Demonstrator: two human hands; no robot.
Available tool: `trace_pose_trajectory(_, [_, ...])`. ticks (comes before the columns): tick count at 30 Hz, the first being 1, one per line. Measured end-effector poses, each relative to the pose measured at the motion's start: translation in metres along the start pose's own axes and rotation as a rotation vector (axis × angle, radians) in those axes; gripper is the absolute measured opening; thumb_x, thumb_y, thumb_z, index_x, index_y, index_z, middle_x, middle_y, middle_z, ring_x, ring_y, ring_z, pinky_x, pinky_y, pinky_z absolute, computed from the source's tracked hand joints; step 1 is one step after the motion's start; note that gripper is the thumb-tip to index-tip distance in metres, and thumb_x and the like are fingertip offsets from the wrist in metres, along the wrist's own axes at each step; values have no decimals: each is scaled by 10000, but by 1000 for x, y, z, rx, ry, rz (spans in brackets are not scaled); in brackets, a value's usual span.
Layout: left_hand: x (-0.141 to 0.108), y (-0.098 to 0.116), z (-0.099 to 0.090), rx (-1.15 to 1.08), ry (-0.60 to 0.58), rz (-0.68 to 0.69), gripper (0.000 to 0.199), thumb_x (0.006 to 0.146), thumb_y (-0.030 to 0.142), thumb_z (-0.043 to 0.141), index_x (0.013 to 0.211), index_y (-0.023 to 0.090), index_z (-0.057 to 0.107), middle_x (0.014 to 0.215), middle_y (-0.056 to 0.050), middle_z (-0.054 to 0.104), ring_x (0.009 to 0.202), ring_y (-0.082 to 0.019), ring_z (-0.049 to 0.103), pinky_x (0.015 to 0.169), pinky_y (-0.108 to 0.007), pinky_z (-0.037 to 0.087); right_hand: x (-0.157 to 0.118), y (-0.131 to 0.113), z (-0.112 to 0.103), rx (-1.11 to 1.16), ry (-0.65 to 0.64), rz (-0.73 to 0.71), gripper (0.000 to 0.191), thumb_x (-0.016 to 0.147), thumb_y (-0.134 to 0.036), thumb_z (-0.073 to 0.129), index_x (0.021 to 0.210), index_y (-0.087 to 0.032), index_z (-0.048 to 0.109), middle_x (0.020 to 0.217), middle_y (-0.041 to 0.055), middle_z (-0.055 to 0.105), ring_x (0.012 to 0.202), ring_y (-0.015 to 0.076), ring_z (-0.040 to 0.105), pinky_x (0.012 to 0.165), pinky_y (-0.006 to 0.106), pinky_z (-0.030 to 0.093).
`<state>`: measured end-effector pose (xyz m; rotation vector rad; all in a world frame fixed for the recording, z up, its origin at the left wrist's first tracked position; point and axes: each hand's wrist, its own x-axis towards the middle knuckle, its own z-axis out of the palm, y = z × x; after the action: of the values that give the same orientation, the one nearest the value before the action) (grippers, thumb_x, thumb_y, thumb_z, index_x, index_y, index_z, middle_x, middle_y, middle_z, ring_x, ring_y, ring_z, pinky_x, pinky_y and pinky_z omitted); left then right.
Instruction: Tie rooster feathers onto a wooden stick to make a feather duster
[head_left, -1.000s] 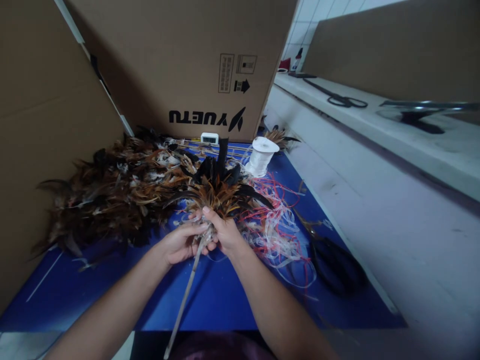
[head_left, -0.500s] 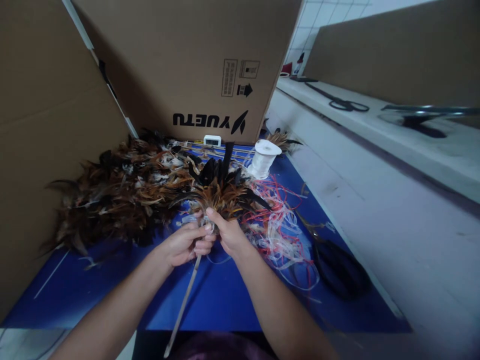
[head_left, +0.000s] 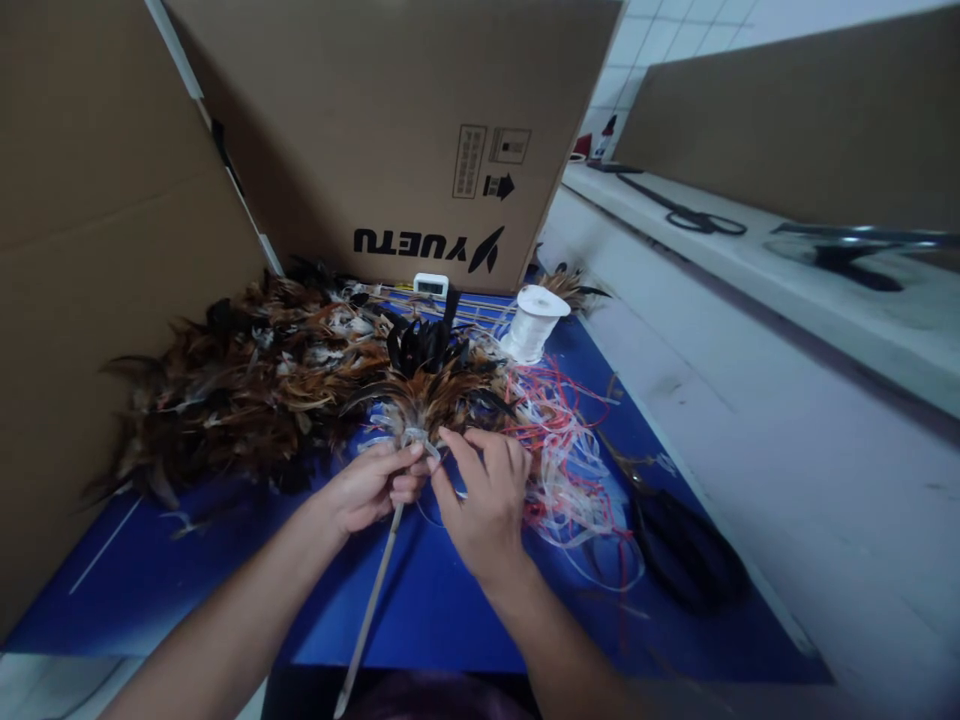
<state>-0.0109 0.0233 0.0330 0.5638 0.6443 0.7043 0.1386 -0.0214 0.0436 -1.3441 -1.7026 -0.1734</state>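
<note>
In the middle of the head view is a feather duster (head_left: 429,395), its brown and black feathers fanned away from me. Its thin stick (head_left: 371,605) slopes down toward my lap. My left hand (head_left: 381,485) is closed around the stick just below the feathers, thumb at the wrapped binding. White plastic string (head_left: 415,436) is wound round the feather bases. Beside it, my right hand (head_left: 484,490) has its thumb and index finger at the loose part of this string, seemingly pinching it; the other fingers are bent and raised.
A heap of feathers (head_left: 247,390) lies left. Right are tangled red and white strings (head_left: 566,465), a white spool (head_left: 534,322) and black-handled scissors (head_left: 679,545). A small digital display (head_left: 430,286) stands before a cardboard box (head_left: 300,120). More scissors (head_left: 705,220) lie on the ledge.
My right hand has moved off the feather base, slightly right and down, with its fingers lifted and the binding now showing. My left hand keeps its grip on the stick.
</note>
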Motion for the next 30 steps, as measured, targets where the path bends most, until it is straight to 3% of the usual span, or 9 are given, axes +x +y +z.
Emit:
trace_pose_trajectory(7, [-1,-1,4,54,21,44,211,790,266,648,757,103,518,641,40,368,455,-1,271,407,-149,142,4,-3,4,-138,38,-88,108,824,-221,605,850,-269,699,890,27,640,934,208,502,902,434,337])
trace_pose_trajectory(16, [-2,-4,3,115,74,79,342,780,356,648,637,141,423,518,71,312,448,-25,246,419,-165,176,-9,-11,9,-111,-37,-189,100,802,-207,624,874,-244,683,792,1,621,871,171,507,966,445,311])
trace_pose_trajectory(30, [-3,-6,2,141,65,84,327,735,341,691,613,122,481,504,60,362,439,-23,285,415,-159,199,-9,-11,7,-109,-136,-296,102,822,-226,594,893,-228,668,833,11,619,894,170,506,996,460,290])
